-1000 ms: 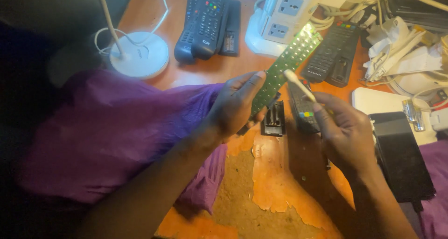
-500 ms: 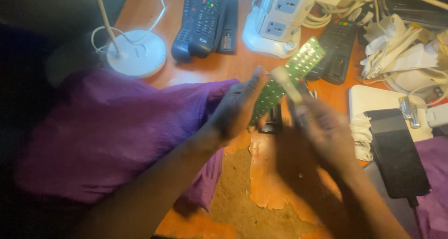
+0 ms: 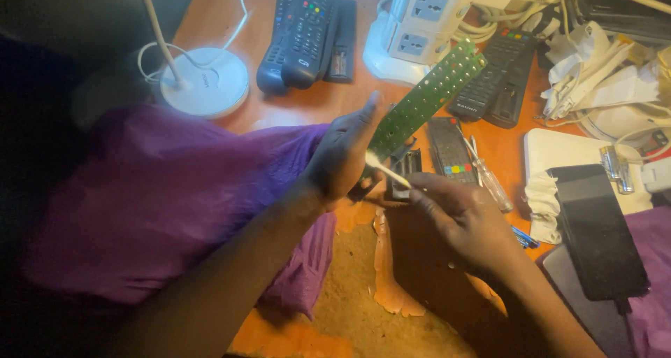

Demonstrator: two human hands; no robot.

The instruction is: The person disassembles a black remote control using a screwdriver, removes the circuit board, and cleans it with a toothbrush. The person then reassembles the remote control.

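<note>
Orange and peeling near its front edge, the worktop [image 3: 307, 106] carries black remotes [image 3: 307, 29] at the far side, a white power strip [image 3: 419, 29] and a white lamp base [image 3: 204, 87] at far left. From the head view, the left hand [image 3: 342, 155] has its fingers clamped on the near end of a long green circuit board [image 3: 426, 99], tilted up toward far right. The right hand [image 3: 465, 222] pinches a thin white swab [image 3: 386, 170], its tip touching the board's near end. Purple cloth [image 3: 161, 197] lies left.

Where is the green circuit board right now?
In the head view, the green circuit board is upper centre, held in the left hand, slanting up toward the white power strip.
</note>
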